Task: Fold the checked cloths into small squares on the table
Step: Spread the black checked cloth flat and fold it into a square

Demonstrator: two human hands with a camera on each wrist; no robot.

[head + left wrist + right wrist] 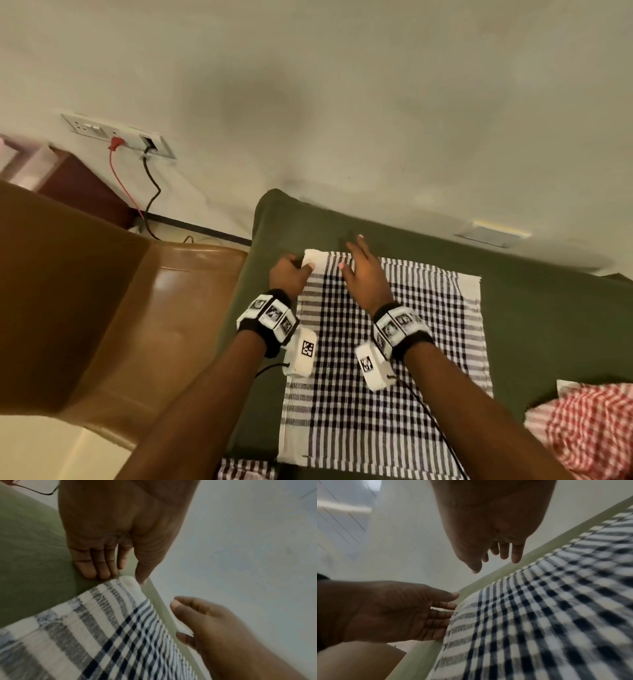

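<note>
A black-and-white checked cloth [383,346] lies spread flat on a green-covered surface [534,308]. The left hand [290,277] touches its far left corner, fingers loosely extended. The right hand [365,270], fingers straight and spread, hovers at the far edge. A red checked cloth [592,428] lies crumpled at right.

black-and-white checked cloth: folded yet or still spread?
Spread. The black-and-white checked cloth lies flat, one layer, on the green table cover; left hand is at its far-left corner, no fold made.
</note>
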